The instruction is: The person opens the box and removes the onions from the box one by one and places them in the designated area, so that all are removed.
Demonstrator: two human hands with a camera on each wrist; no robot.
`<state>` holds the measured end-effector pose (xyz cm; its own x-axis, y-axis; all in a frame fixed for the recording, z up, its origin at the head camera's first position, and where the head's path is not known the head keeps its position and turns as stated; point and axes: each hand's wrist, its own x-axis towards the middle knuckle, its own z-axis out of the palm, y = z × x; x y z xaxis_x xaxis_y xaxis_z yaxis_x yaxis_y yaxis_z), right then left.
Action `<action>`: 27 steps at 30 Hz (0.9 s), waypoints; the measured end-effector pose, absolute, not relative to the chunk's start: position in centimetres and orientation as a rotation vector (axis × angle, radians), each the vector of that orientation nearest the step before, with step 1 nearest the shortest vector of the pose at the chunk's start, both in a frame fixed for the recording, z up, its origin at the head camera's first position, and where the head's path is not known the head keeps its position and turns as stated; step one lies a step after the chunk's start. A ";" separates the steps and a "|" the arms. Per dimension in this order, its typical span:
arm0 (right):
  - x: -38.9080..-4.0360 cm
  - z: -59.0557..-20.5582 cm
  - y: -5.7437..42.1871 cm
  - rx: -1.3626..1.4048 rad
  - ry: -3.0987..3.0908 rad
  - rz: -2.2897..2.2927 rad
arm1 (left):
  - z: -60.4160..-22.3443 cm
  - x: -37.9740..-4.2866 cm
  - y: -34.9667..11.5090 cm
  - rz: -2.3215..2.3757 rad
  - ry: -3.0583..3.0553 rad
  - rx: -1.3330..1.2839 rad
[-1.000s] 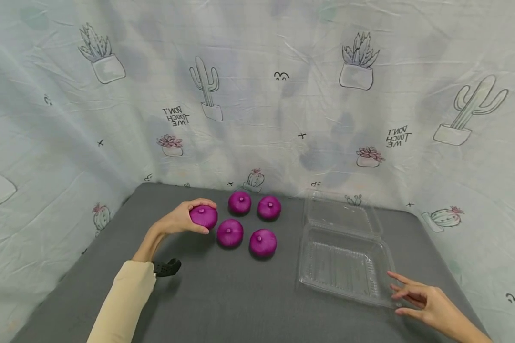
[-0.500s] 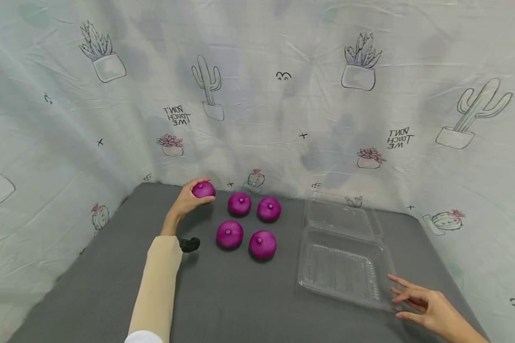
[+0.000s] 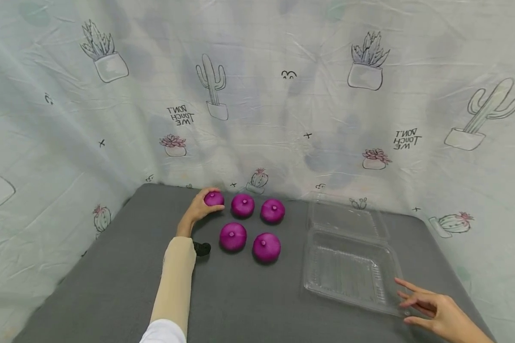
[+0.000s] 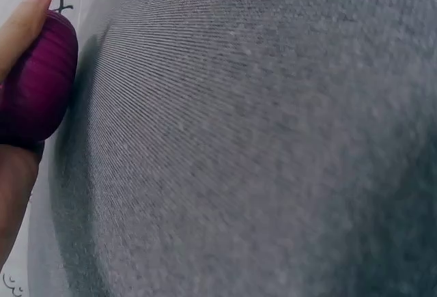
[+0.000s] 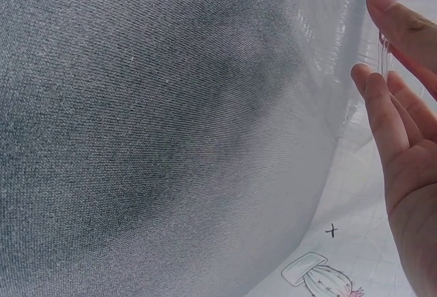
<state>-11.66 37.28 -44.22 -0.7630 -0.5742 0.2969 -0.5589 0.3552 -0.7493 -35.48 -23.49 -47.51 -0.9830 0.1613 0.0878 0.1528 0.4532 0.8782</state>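
My left hand [image 3: 199, 208] grips a purple onion [image 3: 213, 198] at the back left of the table, fingers behind it and thumb in front. In the left wrist view this onion [image 4: 42, 82] shows between thumb and finger, at the left edge. Right of that hand sit other purple onions: two at the back, one [image 3: 242, 205] beside another [image 3: 272, 210], and two nearer the front. My right hand [image 3: 437, 309] is at the right rim of a clear plastic clamshell box [image 3: 347, 271], fingers relaxed and thumb apart. In the right wrist view, the box's edge passes between thumb and fingers.
The box's lid [image 3: 344, 218] lies folded back behind its base. A grey cloth [image 3: 257, 305] covers the table. A pale curtain [image 3: 257, 95] printed with cacti hangs close behind and along both sides.
My left hand carried the onion back, away from the front, then slightly right and down beside the back row. My right hand stayed at the box's rim. The view shifted slightly.
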 end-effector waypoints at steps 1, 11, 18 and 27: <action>-11.7 -44.2 37.3 -1.082 2.581 -1.411 | -47.6 -35.5 -23.5 1.619 2.665 0.324; -11.6 -44.5 37.3 -1.035 2.600 -1.397 | -47.3 -35.1 -24.2 1.535 2.619 0.368; -11.5 -44.5 37.1 -1.040 2.608 -1.398 | -47.4 -35.3 -24.1 1.494 2.656 0.339; -11.6 -44.3 37.1 -1.067 2.579 -1.420 | -47.2 -34.9 -24.7 1.592 2.625 0.282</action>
